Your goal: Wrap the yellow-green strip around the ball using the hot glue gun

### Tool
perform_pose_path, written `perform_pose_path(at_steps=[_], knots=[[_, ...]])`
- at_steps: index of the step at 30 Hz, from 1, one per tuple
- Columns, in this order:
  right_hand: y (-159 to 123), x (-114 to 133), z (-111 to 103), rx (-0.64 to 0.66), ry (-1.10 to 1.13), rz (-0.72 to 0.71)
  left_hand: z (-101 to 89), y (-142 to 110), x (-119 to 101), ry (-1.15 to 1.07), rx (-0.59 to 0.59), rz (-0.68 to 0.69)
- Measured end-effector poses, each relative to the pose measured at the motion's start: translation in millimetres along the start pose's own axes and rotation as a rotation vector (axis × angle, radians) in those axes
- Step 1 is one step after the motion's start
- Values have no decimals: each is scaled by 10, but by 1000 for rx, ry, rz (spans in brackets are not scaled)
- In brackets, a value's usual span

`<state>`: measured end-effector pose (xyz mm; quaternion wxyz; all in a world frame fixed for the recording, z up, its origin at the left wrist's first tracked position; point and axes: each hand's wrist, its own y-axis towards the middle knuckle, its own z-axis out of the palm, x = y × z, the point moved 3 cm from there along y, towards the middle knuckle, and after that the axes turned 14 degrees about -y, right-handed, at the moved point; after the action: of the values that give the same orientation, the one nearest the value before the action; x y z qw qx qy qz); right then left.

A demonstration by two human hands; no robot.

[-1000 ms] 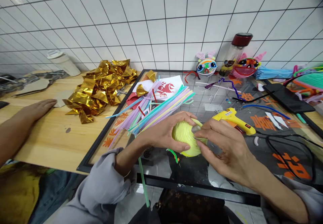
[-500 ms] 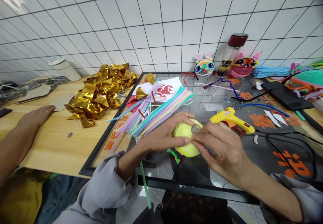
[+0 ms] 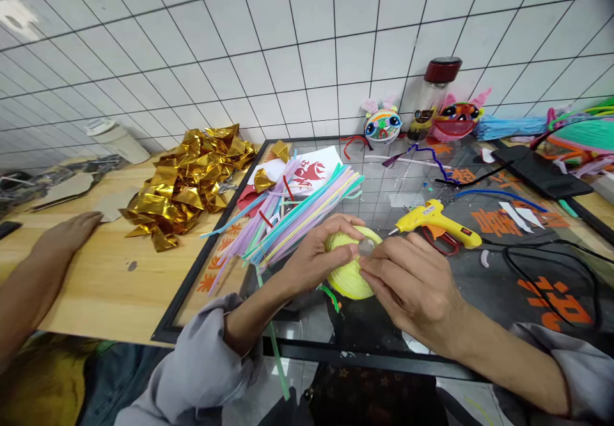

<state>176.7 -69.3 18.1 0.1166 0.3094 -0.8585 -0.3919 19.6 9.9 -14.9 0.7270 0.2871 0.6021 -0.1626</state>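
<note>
A round yellow ball (image 3: 349,280), its surface ridged like wound pipe cleaner, is held up over the dark tabletop. My left hand (image 3: 322,251) grips it from the left, thumb and fingers curled round its upper side. A small greyish, see-through patch (image 3: 367,245) shows between the hands on the ball's upper right. There my right hand (image 3: 416,283) is closed in a pinch against the ball; what its fingertips hold is hidden. Just beyond that hand lies a yellow hot glue gun (image 3: 434,221), nozzle to the left, beside red-handled scissors (image 3: 442,242).
Bundled pastel pipe cleaners (image 3: 302,218) lie left of the ball. Crumpled gold foil (image 3: 189,180) and another person's hand (image 3: 71,234) are farther left. A glass bottle (image 3: 429,103), two decorated animal heads and a black phone (image 3: 542,170) stand or lie behind. A black cable (image 3: 518,279) loops at right.
The ball has turned slightly in my hands, and my left thumb has moved up towards its greyish patch. My right hand keeps its pinch. The whole view has shifted a little.
</note>
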Motion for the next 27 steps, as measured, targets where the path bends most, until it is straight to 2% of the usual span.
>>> perform_pose_path(at_steps=[12, 19, 27], knots=[[-25, 5, 23, -14, 43, 7, 19, 10, -3, -91, -78, -62], [-23, 11, 20, -26, 34, -9, 29, 9, 6, -83, -88, -60], [-69, 42, 81, -76, -73, -52, 10, 4, 16, -67, -69, -48]])
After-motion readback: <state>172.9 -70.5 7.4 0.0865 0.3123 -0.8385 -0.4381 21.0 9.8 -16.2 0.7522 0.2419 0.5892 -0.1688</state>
